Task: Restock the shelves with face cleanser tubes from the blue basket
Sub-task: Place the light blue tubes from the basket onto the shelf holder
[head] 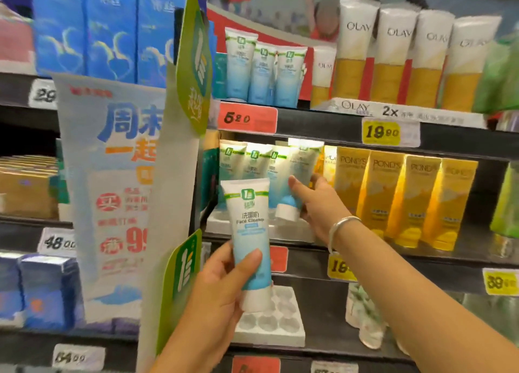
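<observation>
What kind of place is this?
Most likely a shop's skincare aisle. Black shelves carry yellow price tags, rows of white-and-gold Olay tubes stand above, and the left hand holds a white-and-blue face cleanser tube.

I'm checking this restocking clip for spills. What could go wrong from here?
1. The right hand holds a tilted blue-and-white cleanser tube against the upright row of matching tubes on the middle shelf; pushing it in could topple them.
2. It sits close to the yellow Pond's tubes and could end up in their row.
3. The left hand grips the second face cleanser tube near its white cap, so it might slip.
</observation>
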A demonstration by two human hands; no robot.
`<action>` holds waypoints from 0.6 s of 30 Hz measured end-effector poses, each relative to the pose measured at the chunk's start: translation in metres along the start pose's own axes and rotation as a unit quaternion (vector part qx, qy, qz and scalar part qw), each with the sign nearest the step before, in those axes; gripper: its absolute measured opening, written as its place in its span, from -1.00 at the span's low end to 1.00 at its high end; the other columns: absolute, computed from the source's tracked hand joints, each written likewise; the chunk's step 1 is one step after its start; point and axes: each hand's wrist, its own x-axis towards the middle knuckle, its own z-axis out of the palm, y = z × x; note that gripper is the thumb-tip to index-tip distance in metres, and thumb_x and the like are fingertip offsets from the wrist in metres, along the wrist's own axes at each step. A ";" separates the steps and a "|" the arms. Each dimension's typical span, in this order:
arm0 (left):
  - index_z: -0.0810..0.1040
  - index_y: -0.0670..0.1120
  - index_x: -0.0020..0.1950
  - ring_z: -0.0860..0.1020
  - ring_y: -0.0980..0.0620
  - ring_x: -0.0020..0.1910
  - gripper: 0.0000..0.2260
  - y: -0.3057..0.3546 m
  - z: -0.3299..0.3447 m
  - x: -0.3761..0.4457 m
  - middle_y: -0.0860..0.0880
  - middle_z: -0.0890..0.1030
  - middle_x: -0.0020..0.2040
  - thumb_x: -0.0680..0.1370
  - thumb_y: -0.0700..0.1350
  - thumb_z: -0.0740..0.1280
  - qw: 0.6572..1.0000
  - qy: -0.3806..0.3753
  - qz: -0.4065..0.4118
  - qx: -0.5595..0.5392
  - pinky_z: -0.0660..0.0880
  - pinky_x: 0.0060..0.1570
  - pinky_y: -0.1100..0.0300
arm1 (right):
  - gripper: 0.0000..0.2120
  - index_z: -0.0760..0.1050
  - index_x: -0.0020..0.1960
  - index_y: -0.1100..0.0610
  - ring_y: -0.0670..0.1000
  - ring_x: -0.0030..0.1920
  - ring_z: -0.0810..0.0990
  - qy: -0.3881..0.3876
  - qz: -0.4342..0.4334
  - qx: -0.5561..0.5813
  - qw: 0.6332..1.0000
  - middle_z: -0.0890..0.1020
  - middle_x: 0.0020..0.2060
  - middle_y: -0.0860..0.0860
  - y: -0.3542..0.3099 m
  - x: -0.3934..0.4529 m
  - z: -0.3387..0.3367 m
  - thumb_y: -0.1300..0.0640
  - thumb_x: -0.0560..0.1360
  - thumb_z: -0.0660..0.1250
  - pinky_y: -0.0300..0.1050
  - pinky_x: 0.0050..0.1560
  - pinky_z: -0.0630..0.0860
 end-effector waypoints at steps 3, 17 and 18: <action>0.58 -0.06 0.01 0.66 0.08 -0.25 -0.68 -0.001 -0.001 0.003 -0.08 0.70 -0.17 0.26 -0.13 0.38 1.000 0.000 -0.001 -0.001 0.61 -0.25 0.24 | -0.58 0.30 0.29 0.06 0.06 0.10 0.57 0.039 -0.045 -0.099 0.993 0.53 0.19 0.05 0.002 0.011 0.003 0.01 0.49 0.32 0.06 0.11 0.56; 0.56 -0.04 0.10 0.66 0.05 -0.18 -0.59 -0.005 -0.010 0.012 -0.10 0.69 -0.12 0.26 -0.08 0.38 0.998 0.054 0.032 0.007 0.53 -0.16 0.14 | -0.65 0.32 0.07 0.01 0.02 0.10 0.55 0.056 -0.108 -0.144 0.982 0.56 0.15 0.02 0.005 0.037 0.016 0.18 0.41 0.43 0.00 0.09 0.57; 0.56 -0.03 0.09 0.66 0.05 -0.18 -0.61 -0.007 -0.010 0.011 -0.09 0.69 -0.12 0.27 -0.09 0.38 0.998 0.060 0.034 0.006 0.52 -0.16 0.14 | -0.65 0.32 0.07 0.02 0.01 0.07 0.54 0.055 -0.108 -0.156 0.980 0.56 0.14 0.02 0.006 0.037 0.016 0.17 0.41 0.43 -0.01 0.08 0.57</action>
